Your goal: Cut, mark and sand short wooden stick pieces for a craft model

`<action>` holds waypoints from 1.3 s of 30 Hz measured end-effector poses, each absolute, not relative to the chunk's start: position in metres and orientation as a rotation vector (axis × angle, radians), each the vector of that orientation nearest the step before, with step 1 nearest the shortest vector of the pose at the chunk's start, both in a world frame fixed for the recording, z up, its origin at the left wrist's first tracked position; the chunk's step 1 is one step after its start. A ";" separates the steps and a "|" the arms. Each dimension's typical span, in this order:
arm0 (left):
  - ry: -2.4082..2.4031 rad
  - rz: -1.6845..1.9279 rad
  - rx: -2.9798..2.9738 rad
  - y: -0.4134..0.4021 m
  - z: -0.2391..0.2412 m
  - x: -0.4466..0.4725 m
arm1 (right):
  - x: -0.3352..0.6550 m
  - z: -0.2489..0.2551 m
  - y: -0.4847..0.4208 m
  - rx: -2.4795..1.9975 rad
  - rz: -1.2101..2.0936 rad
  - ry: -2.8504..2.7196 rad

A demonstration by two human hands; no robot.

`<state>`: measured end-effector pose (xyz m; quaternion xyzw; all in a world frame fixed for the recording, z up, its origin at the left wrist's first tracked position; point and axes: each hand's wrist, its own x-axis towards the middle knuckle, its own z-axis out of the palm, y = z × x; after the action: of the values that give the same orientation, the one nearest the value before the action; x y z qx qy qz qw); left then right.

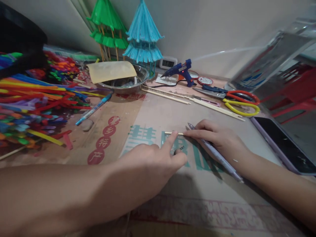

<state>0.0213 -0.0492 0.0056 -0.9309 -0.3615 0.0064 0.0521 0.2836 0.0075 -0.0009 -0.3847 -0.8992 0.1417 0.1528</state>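
Thin pale wooden stick (174, 133) lies flat on printed cardboard sheet (153, 112). Left hand (150, 161) pins it with index fingertip, grasping nothing. Right hand (217, 141) steadies its end, closed round grey pen (222, 161), tip lifted off. No mark visible yet. Spare wooden sticks (172, 97) lie beyond the grip.

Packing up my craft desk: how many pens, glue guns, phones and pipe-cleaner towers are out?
Pens: 2 (blue one lying loose, one in the right hand)
Glue guns: 1
Phones: 1
Pipe-cleaner towers: 2
Total: 6
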 end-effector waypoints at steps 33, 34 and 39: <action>-1.062 -0.025 -2.847 -0.048 0.004 0.021 | 0.286 0.001 0.006 -1.037 0.385 -2.607; -1.066 -0.029 -2.844 -0.048 0.003 0.021 | 0.286 0.001 0.006 -1.034 0.390 -2.603; -1.058 -0.032 -2.869 -0.047 0.003 0.020 | 0.285 0.001 0.007 -1.025 0.403 -2.586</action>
<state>0.0203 -0.0466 0.0030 -0.9374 -0.3457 -0.0106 0.0416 0.2851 0.0066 0.0015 -0.3597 -0.9075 0.1414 0.1645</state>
